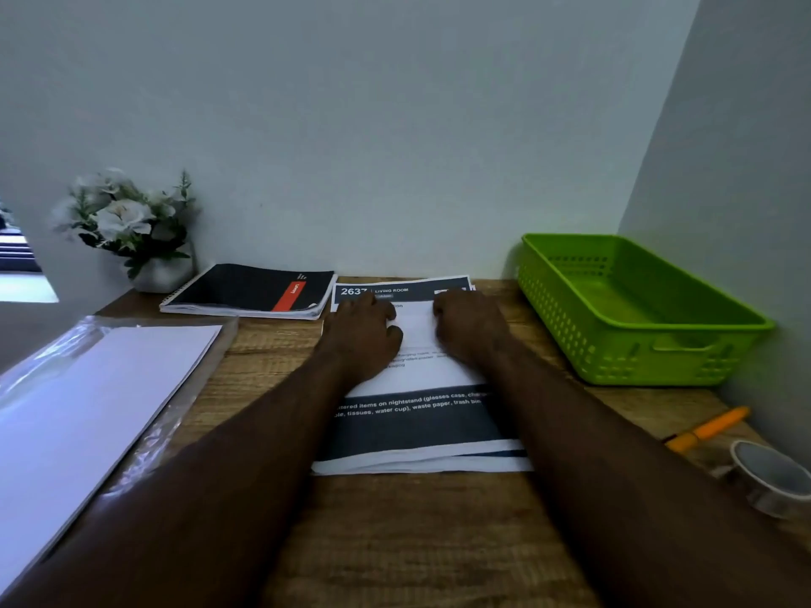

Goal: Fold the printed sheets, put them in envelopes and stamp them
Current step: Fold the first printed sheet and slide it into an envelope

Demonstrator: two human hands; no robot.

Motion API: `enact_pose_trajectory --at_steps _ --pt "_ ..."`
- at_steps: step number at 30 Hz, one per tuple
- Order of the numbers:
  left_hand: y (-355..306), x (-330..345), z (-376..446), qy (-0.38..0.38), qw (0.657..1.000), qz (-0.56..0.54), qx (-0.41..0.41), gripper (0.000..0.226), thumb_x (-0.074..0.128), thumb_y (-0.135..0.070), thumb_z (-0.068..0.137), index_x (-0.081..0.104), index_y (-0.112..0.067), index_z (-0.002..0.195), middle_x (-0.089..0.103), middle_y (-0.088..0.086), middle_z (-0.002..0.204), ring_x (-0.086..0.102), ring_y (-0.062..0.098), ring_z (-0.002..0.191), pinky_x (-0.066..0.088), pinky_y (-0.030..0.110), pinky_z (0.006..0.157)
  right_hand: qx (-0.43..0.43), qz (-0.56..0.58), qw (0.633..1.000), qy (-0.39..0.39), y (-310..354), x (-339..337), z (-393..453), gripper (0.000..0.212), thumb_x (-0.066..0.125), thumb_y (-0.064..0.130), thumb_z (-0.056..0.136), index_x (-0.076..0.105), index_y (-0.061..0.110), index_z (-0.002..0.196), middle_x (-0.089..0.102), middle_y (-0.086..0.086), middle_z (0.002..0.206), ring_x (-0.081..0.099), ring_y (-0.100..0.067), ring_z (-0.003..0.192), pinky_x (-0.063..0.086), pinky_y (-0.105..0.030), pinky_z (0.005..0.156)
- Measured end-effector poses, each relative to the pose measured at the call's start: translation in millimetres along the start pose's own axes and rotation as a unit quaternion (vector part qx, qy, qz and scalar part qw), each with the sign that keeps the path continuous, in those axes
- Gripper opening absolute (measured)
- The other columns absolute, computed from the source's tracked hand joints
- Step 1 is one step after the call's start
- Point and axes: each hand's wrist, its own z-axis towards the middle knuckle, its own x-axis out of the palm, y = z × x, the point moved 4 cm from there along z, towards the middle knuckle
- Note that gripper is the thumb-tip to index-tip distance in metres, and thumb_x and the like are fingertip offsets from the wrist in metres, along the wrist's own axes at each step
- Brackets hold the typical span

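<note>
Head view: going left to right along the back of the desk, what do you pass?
Flower pot → black spiral notebook → printed sheets with the left hand and right hand resting on them → green basket.

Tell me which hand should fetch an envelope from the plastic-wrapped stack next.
Left, probably. The left hand lies nearer the wrapped stack on the table's left; the right hand would cross over the printed sheets.

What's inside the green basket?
Nothing shows inside the green basket: only its bare green floor and slotted walls. The spot just behind its near wall is hidden, so something small and flat could lie there.
</note>
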Motion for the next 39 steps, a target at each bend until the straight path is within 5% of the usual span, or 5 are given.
enact_pose_trajectory --at_steps 8,13,24,33,39 --pt "-6 1 -1 0.031 0.999 0.042 0.014 0.039 0.036 -0.031 0.095 0.048 -0.027 0.132 0.042 0.005 0.133 0.040 0.030 0.125 0.033 0.047 0.101 0.004 -0.080 0.996 -0.028 -18 -8 -4 0.026 0.046 0.018 0.089 0.061 0.012 0.108 0.060 -0.010 0.117 0.057 -0.031 0.108 0.043 -0.037 0.091" --pt "-9 -2 -1 0.047 0.996 0.064 0.032 0.039 0.035 -0.030 0.096 0.046 -0.028 0.134 0.040 0.004 0.140 0.037 0.031 0.129 0.032 0.052 0.103 -0.078 0.122 0.989 0.014 6 15 1 0.028 0.047 0.023 0.095 0.065 0.007 0.109 0.061 -0.013 0.117 0.053 -0.029 0.113 0.042 -0.038 0.095" --pt "36 -41 -3 -0.021 0.975 0.211 -0.066 0.031 0.043 -0.024 0.091 0.061 -0.016 0.114 0.061 0.008 0.120 0.054 0.029 0.114 0.036 0.039 0.097 -0.043 0.187 0.981 0.010 -4 21 5 0.025 0.054 0.028 0.092 0.067 0.016 0.111 0.060 -0.009 0.113 0.049 -0.024 0.116 0.039 -0.035 0.098" --pt "26 -9 2 0.050 0.995 0.081 -0.004 0.058 0.038 -0.055 0.095 0.028 -0.033 0.148 0.033 0.002 0.152 0.027 0.026 0.140 0.014 0.056 0.113 -0.038 0.146 0.987 0.049 -2 17 10 0.026 0.054 0.033 0.090 0.064 0.027 0.114 0.059 -0.007 0.117 0.052 -0.028 0.114 0.043 -0.044 0.097" --pt "22 -18 1 -0.030 0.999 0.017 0.002 0.046 0.053 -0.040 0.093 0.044 -0.036 0.138 0.043 0.004 0.138 0.034 0.025 0.133 0.017 0.046 0.109 -0.027 0.154 0.984 0.080 -5 19 12 0.042 0.055 0.047 0.084 0.057 0.036 0.124 0.052 0.004 0.136 0.043 -0.021 0.131 0.032 -0.049 0.108"
